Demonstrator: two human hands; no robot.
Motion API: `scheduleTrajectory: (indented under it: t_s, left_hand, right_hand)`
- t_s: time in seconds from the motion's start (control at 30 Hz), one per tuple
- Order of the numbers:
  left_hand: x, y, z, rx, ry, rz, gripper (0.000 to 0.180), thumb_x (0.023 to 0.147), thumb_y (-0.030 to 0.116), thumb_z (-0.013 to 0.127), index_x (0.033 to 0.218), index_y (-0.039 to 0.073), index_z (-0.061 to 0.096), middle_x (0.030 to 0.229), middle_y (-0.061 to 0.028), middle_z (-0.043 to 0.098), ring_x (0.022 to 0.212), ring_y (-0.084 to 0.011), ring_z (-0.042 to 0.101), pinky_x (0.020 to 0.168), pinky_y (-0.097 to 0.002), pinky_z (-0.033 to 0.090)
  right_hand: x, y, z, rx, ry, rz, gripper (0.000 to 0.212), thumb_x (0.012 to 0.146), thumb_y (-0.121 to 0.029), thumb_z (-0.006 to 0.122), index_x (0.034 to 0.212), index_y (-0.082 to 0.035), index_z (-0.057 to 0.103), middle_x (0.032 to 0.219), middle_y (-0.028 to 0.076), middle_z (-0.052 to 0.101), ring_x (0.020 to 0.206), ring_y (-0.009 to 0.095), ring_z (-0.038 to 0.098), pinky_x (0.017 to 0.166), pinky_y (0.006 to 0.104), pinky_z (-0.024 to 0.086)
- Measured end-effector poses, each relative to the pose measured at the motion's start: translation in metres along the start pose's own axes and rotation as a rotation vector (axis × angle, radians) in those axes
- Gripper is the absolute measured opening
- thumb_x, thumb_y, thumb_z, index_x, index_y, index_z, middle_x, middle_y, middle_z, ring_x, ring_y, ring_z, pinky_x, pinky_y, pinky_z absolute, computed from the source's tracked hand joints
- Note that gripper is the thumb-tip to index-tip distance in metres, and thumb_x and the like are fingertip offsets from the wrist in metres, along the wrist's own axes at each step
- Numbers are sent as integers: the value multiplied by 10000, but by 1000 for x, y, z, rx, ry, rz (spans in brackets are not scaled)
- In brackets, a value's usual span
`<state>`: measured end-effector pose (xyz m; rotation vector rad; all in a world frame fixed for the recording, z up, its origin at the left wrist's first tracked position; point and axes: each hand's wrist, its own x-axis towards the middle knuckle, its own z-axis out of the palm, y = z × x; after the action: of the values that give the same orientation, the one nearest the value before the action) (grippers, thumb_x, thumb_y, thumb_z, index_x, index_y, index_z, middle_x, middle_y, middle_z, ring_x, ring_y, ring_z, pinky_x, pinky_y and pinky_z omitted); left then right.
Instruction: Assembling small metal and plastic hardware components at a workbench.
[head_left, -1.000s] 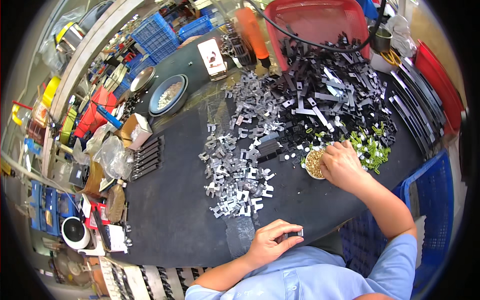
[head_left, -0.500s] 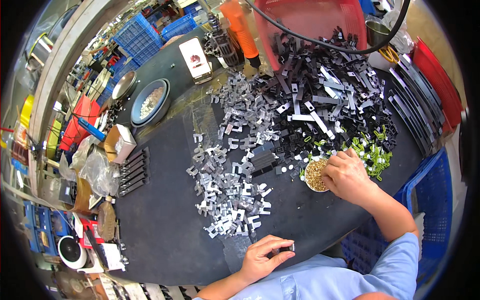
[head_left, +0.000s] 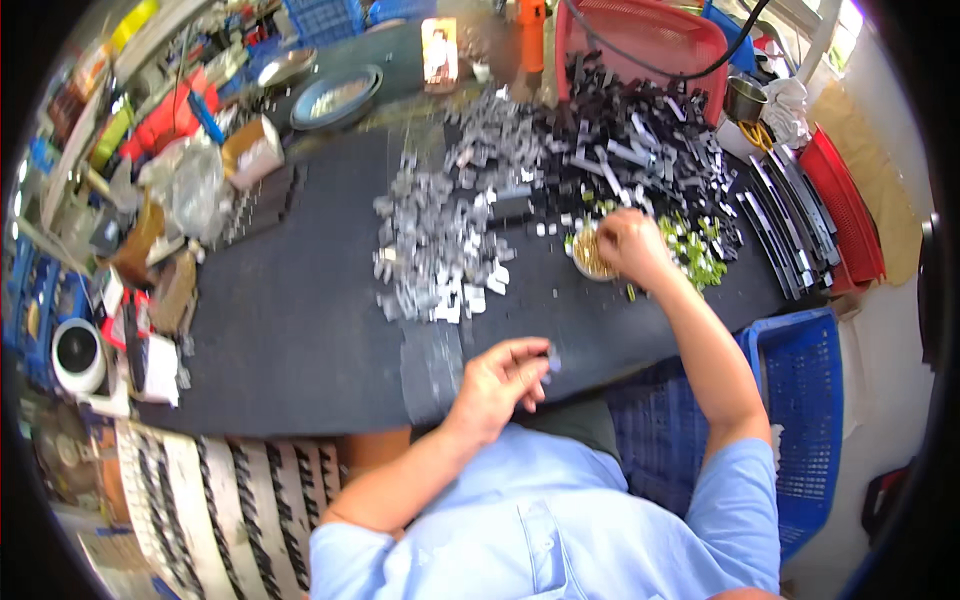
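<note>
My left hand (head_left: 490, 388) is by the near table edge, thumb and fingers pinched on a small dark part with a shiny edge (head_left: 551, 362). Motion blur hides its exact shape. Farther right, my right hand (head_left: 634, 246) has its fingertips bunched in a small round white bowl (head_left: 597, 278) of tiny brass-coloured pieces (head_left: 586, 250). Whether a piece is between those fingertips is hidden. Small bright green parts (head_left: 702, 262) lie just right of that hand. Grey metal clips (head_left: 430, 235) spread in a heap across the middle of the table.
Black strips (head_left: 650, 130) pile in front of a red basket (head_left: 670, 35). Long dark bars (head_left: 790, 225) lean at the right, above a blue crate (head_left: 805, 430). Far left stand a blue bowl (head_left: 365, 92), a lit phone (head_left: 439, 55) and a small open carton (head_left: 255, 150).
The view has tilted and shifted, so the table sits higher and more of my shirt shows. My left hand still pinches the small part; my right hand stays at the bowl.
</note>
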<state>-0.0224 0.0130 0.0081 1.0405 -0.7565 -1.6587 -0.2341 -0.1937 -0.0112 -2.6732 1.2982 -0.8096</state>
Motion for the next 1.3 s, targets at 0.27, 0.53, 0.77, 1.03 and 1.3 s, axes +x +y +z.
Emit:
scheduleTrajectory:
  t_s: [0.27,0.53,0.77,1.03,1.3]
  left_hand:
    - [-43,-12,9,-182,5,110,269,861,86,604,1109,0,546,857,-70,622,640,-105,591,537,-228,490]
    - [-56,-14,19,-272,-14,139,254,853,106,621,1080,9,558,848,-59,621,660,-107,610,559,-225,525]
    - [-51,-15,15,-333,-3,160,198,876,75,571,1069,34,567,865,-90,645,674,-139,638,566,-249,553]
    - [-46,-13,-8,-305,56,127,194,875,65,569,1067,37,564,874,-90,645,681,-147,640,596,-260,559]
    - [-20,-11,-11,-383,19,23,201,879,61,560,1077,28,562,883,-110,644,709,-158,647,613,-268,565]
  right_hand:
    - [-10,-18,-14,-55,28,176,126,690,-179,567,725,-84,642,769,161,633,713,332,620,668,432,505]
    - [-25,-57,-32,-76,62,99,130,698,-159,556,716,-58,636,756,135,631,738,324,615,693,421,502]
    - [-49,-107,-46,100,-109,-6,121,666,-187,591,680,-77,641,717,118,627,687,307,621,648,411,505]
    - [-73,-110,-34,167,-45,-57,108,656,-168,578,693,-77,625,742,97,633,696,299,620,635,405,505]
    - [-92,-97,-36,337,-143,175,131,706,-181,603,746,-60,631,747,92,618,737,267,614,672,372,493]
